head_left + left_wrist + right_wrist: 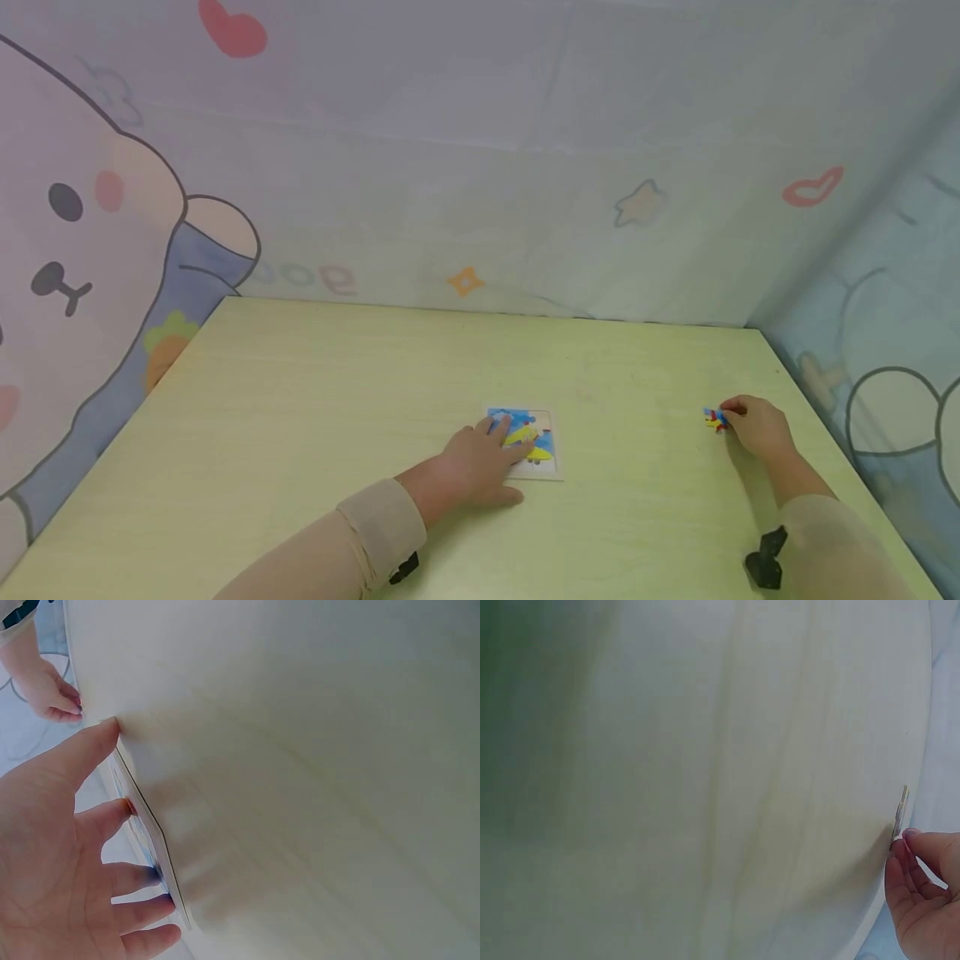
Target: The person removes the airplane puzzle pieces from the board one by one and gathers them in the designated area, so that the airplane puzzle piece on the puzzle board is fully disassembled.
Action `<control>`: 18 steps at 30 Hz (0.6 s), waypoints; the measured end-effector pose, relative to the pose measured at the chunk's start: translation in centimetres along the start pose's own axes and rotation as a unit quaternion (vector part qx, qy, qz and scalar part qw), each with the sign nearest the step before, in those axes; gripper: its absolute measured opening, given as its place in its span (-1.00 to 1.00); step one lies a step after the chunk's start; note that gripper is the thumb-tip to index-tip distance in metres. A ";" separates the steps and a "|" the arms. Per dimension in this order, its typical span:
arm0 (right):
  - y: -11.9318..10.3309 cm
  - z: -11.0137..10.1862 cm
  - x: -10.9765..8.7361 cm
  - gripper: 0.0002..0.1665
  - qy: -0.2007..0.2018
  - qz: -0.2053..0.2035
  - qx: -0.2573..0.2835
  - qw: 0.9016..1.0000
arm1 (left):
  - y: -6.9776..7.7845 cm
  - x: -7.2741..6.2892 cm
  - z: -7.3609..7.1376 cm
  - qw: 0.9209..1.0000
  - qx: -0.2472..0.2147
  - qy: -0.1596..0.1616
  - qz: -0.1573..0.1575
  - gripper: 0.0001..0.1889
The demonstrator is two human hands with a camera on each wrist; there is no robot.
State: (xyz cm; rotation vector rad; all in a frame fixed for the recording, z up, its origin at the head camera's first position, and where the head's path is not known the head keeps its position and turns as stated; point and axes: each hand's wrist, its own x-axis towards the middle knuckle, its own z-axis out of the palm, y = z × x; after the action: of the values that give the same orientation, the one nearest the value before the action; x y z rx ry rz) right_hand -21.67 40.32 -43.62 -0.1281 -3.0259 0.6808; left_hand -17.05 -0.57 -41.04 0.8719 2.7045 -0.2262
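Observation:
A small square jigsaw puzzle board [536,471] lies on the table, with a blue and yellow picture and a pale border. My left hand [480,467] rests on its left side, fingers spread across the picture, thumb on the table in front. In the left wrist view the fingertips of that hand [67,855] meet the board's thin edge [161,840]. Off to the right, my right hand [761,429] pinches a small colourful puzzle piece [712,418] between thumb and fingers. The right wrist view shows the piece [901,810] edge-on, its lower end covered by the fingertips.
The pale wooden table [337,375] reaches back to a cloth backdrop [450,167] printed with hearts, stars and a bear. A second cloth side [900,292] runs along the table's right edge. Black straps [767,560] sit at the wrists.

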 end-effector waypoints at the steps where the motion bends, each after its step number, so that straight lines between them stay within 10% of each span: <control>1: -0.1 0.0 0.0 -0.78 0.004 -0.003 0.002 1.000 | 0.0 0.0 -0.1 1.000 0.001 0.001 0.000 -0.27; 18: -1.5 0.3 -0.7 -0.74 -0.027 -0.059 -0.002 0.998 | -0.1 0.2 0.2 1.000 -0.022 -0.004 -0.009 -0.27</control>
State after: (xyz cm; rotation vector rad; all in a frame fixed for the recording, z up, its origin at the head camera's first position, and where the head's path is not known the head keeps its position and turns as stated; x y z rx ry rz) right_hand -21.11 38.84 -43.25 0.0707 -3.0561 0.6782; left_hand -17.24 -0.57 -41.28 0.8324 2.6998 -0.1733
